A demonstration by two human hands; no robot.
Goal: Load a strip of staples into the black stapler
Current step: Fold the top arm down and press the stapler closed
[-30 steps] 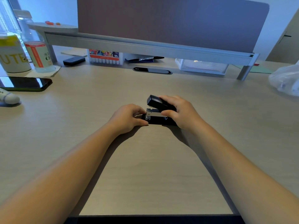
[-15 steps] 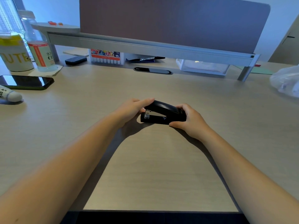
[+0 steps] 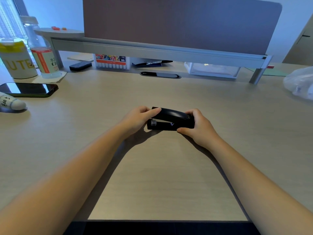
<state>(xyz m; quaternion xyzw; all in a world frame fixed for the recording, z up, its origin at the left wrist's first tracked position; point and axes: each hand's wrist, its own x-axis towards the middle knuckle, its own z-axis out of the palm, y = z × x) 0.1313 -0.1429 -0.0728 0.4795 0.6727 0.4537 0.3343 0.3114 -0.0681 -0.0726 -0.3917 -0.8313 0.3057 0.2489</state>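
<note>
Closing step, I judge: the black stapler sits on the desk in front of me, mid-desk, top cover nearly down on the base, only a thin wedge of gap left at the metal nose end. No loose staple strip anywhere in view (so I take it as already in the magazine, can't see inside).

My right hand is wrapped around the hinge end, thumb at the near side of the base, fingers over the back, grasping it firmly. My left hand has fingertips laid on the front tip of the cover, a press more than a clasp.

Next move calls for a short push down at the front until the cover seats, right hand bracing so the base doesn't skid.

Versus a second ago: the cover stood lifted with the bright magazine exposed under it and my left hand low at the nose; half a second ago it was half lowered. Now almost flat.
</note>
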